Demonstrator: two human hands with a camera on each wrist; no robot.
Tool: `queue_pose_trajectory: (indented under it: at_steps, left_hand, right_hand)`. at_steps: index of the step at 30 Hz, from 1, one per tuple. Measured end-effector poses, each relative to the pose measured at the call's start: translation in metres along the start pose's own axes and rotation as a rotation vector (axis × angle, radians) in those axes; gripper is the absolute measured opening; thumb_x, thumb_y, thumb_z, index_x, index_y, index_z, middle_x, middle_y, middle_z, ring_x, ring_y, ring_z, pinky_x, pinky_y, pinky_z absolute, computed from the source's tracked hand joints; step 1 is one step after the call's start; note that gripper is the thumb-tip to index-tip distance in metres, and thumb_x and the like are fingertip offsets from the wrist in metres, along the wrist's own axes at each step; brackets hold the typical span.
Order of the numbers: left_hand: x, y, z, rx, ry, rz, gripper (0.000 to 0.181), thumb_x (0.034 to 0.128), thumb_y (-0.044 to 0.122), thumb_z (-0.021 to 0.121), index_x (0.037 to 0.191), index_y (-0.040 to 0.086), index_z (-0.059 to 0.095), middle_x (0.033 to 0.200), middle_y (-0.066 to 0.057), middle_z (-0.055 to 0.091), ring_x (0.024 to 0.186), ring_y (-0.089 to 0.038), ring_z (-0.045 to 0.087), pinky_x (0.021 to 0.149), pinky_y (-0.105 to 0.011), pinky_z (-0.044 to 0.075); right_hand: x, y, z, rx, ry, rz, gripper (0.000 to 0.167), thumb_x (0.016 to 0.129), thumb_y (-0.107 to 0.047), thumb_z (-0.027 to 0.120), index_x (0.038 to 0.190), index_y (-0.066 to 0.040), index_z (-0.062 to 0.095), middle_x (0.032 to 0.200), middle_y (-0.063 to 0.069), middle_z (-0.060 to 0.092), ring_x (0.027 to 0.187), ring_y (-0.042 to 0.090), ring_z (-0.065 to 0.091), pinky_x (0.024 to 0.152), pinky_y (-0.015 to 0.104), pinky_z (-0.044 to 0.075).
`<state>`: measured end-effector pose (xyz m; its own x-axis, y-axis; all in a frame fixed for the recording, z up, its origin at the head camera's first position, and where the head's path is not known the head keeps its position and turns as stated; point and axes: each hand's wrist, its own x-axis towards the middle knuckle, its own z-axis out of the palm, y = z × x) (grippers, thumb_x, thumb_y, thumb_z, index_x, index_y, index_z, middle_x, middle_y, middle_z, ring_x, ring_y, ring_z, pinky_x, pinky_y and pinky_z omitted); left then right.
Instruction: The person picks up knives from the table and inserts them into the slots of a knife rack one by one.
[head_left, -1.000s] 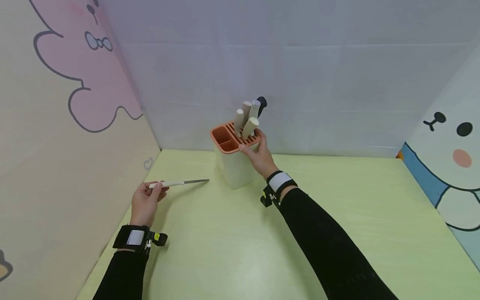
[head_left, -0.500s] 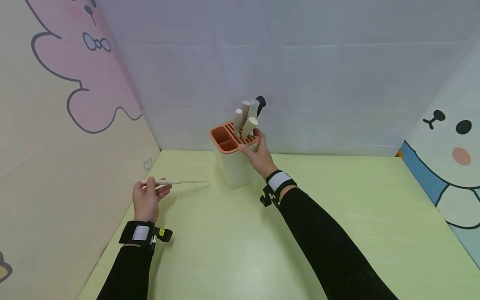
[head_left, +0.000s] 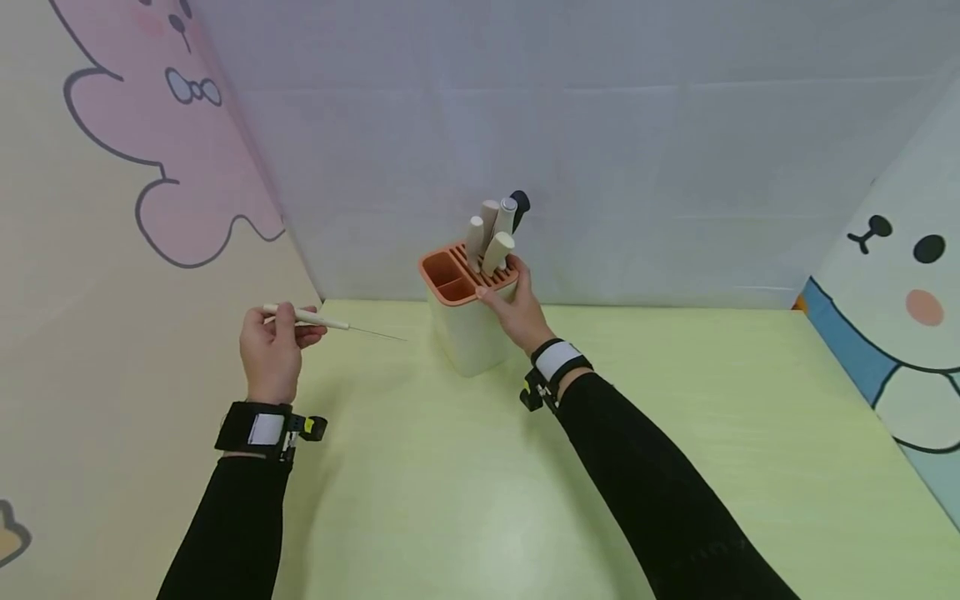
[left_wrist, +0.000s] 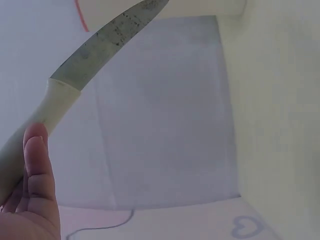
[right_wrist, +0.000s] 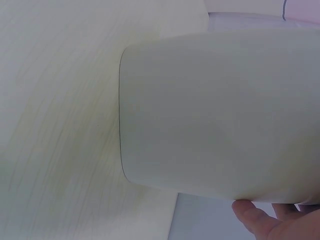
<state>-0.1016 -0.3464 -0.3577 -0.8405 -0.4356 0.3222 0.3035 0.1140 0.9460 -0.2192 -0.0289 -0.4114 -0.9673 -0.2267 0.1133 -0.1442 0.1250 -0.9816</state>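
Note:
My left hand (head_left: 272, 354) holds a knife (head_left: 322, 320) by its off-white handle, raised left of the knife holder. The blade points right and slightly down in the head view, seen nearly edge-on. In the left wrist view its blade (left_wrist: 107, 45) shows dark specks. The cream knife holder (head_left: 468, 337), with an orange slotted top (head_left: 455, 292), stands upright on the table. My right hand (head_left: 521, 312) grips its right end near the rim, thumb on the front side. Several pale handles (head_left: 498, 252) and one black handle (head_left: 521, 208) stick up from the holder.
The light yellow-green table (head_left: 450, 483) meets a pale back wall (head_left: 615, 183). A left wall (head_left: 150, 333) with cartoon figures stands close beside my left hand. Another cartoon panel (head_left: 892, 308) borders the right side. Two open compartments (head_left: 441, 268) lie at the holder's left end.
The left hand first shifted slightly right, then rose and moved left with the knife. The blade has turned edge-on and now tips downward. The right hand and knife holder stay in place.

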Motion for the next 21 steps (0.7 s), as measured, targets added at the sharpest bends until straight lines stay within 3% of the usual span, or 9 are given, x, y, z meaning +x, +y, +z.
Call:
queue_pose_trajectory:
  at_steps: [6, 13, 21]
  left_hand:
    - [0.019, 0.042, 0.015, 0.038, -0.038, 0.152, 0.017, 0.0994, 0.021, 0.053, 0.105, 0.005, 0.054, 0.093, -0.013, 0.070, 0.066, -0.017, 0.067, 0.064, -0.021, 0.056]
    - [0.033, 0.084, 0.048, 0.157, -0.106, 0.328, 0.024, 0.0995, 0.023, 0.051, 0.115, 0.006, 0.059, 0.097, -0.021, 0.067, 0.067, -0.019, 0.063, 0.067, -0.020, 0.054]
    - [0.054, 0.109, 0.076, 0.177, -0.153, 0.434, 0.023, 0.0973, 0.018, 0.057, 0.117, 0.008, 0.062, 0.098, -0.019, 0.068, 0.070, -0.017, 0.062, 0.069, -0.019, 0.053]
  right_hand:
    - [0.000, 0.001, 0.001, -0.007, 0.009, -0.001, 0.087, 0.088, -0.054, 0.062, 0.152, -0.035, 0.007, 0.159, -0.004, 0.016, 0.143, 0.019, 0.018, 0.115, 0.050, 0.016]
    - [0.002, 0.002, 0.004, -0.012, 0.018, -0.004, 0.085, 0.089, -0.052, 0.062, 0.152, -0.033, 0.008, 0.159, -0.004, 0.016, 0.144, 0.019, 0.018, 0.115, 0.050, 0.015]
    - [0.003, 0.002, 0.011, -0.030, 0.030, 0.022, 0.085, 0.088, -0.054, 0.062, 0.152, -0.037, 0.009, 0.159, -0.005, 0.017, 0.144, 0.021, 0.018, 0.115, 0.051, 0.016]
